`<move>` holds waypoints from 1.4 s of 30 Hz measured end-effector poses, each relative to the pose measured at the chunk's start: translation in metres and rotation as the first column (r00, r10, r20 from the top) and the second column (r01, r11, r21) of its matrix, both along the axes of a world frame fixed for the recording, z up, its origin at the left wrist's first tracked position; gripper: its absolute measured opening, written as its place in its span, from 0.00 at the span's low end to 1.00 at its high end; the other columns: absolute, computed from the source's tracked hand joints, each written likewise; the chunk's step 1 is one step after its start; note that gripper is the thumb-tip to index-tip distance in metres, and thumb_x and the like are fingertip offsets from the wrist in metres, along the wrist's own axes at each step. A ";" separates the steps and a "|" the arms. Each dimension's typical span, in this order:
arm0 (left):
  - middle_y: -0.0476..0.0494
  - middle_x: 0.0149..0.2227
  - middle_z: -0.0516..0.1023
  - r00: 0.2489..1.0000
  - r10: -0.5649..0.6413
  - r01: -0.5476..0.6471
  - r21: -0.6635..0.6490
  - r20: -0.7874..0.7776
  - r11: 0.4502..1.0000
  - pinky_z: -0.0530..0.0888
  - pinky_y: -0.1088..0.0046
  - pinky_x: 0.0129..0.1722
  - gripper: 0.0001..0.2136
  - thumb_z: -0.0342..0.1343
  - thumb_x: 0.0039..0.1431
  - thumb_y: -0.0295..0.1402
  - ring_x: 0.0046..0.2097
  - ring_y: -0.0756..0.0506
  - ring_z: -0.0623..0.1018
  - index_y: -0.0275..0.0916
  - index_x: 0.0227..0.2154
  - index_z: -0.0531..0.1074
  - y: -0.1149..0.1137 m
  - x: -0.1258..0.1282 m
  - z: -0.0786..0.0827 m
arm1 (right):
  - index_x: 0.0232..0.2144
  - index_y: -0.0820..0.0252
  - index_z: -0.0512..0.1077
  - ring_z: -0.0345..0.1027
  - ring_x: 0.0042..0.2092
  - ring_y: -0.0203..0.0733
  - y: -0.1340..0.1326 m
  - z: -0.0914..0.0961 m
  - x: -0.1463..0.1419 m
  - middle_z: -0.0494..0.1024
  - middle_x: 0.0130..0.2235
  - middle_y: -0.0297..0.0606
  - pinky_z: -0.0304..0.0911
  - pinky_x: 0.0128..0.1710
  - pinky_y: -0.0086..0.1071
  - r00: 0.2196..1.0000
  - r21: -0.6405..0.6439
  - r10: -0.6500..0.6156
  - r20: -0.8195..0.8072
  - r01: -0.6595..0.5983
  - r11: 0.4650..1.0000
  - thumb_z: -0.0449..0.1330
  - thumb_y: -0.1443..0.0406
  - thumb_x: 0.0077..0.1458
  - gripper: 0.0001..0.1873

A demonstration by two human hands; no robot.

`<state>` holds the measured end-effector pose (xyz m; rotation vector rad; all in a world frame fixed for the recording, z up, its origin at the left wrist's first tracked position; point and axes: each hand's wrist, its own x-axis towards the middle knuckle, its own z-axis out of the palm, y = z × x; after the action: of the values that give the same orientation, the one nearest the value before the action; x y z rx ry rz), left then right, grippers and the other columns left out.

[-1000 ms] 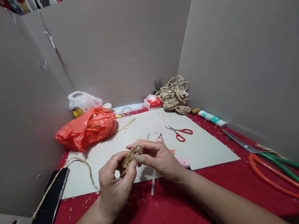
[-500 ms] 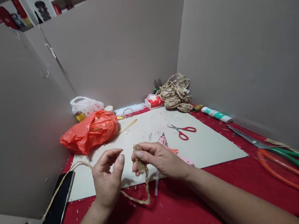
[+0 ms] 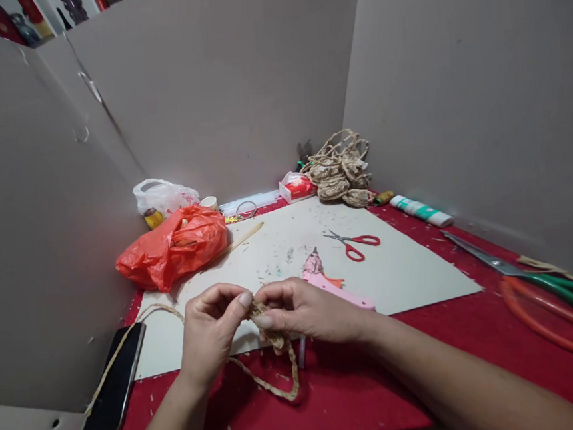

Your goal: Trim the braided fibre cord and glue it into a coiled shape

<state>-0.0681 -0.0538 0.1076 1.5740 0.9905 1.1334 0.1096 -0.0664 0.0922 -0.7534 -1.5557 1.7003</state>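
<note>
Both hands meet over the near edge of a pale board (image 3: 402, 278) on a red table. My right hand (image 3: 305, 310) pinches a small coiled jute-rope piece (image 3: 269, 330) between thumb and fingers. My left hand (image 3: 211, 332) pinches the same piece from the left with thumb and forefinger. A braided rope tail (image 3: 286, 392) hangs from the piece and loops on the red cloth. A pink glue gun (image 3: 333, 284) lies just behind my right hand.
Red-handled scissors (image 3: 354, 244) lie on the board. An orange plastic bag (image 3: 174, 248) sits at the left, a black phone (image 3: 115, 384) at the near left. A pile of jute pieces (image 3: 340, 170) is in the far corner. Large shears (image 3: 532, 274) lie right. Cardboard walls surround the table.
My left hand, open and apart half a second ago, has closed back onto the jute piece. The rope tail now hangs loose and loops on the table.
</note>
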 end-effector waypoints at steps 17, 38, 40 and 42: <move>0.49 0.23 0.70 0.943 0.034 -0.033 -0.010 0.331 0.999 0.67 0.78 0.26 0.17 0.49 0.62 0.45 0.25 0.53 0.68 0.35 0.33 0.73 0.004 -0.003 -0.003 | 0.27 0.65 0.70 0.68 0.22 0.30 0.000 0.002 -0.001 0.76 0.25 0.34 0.63 0.24 0.24 0.999 -0.073 -0.054 0.003 0.054 0.996 0.62 0.52 0.52 0.19; 0.50 0.30 0.74 0.874 0.070 0.010 -0.161 0.481 0.987 0.70 0.79 0.28 0.09 0.62 0.52 0.33 0.26 0.55 0.70 0.38 0.34 0.67 0.008 0.003 -0.002 | 0.27 0.64 0.69 0.67 0.21 0.29 0.002 0.000 -0.005 0.75 0.24 0.33 0.61 0.22 0.23 0.989 -0.080 -0.142 -0.051 0.137 0.987 0.61 0.51 0.52 0.20; 0.44 0.41 0.77 0.898 0.011 0.079 -0.186 0.440 0.979 0.72 0.75 0.35 0.20 0.62 0.52 0.32 0.34 0.51 0.76 0.42 0.48 0.64 0.007 0.004 -0.002 | 0.28 0.64 0.69 0.67 0.21 0.28 0.001 -0.001 -0.006 0.74 0.24 0.32 0.61 0.22 0.22 0.991 -0.091 -0.119 -0.058 0.113 0.989 0.61 0.52 0.53 0.19; 0.42 0.42 0.77 0.912 -0.041 0.133 -0.202 0.408 0.970 0.72 0.74 0.38 0.26 0.62 0.53 0.32 0.37 0.49 0.77 0.42 0.54 0.60 0.005 0.005 -0.002 | 0.29 0.64 0.69 0.66 0.21 0.28 0.001 -0.002 -0.007 0.74 0.24 0.31 0.61 0.21 0.22 0.993 -0.099 -0.103 -0.063 0.096 0.990 0.61 0.51 0.52 0.19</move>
<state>-0.0632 -0.0487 0.1059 1.1313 0.7341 1.1760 0.1029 -0.0654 0.0904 -0.7994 -1.3760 1.7185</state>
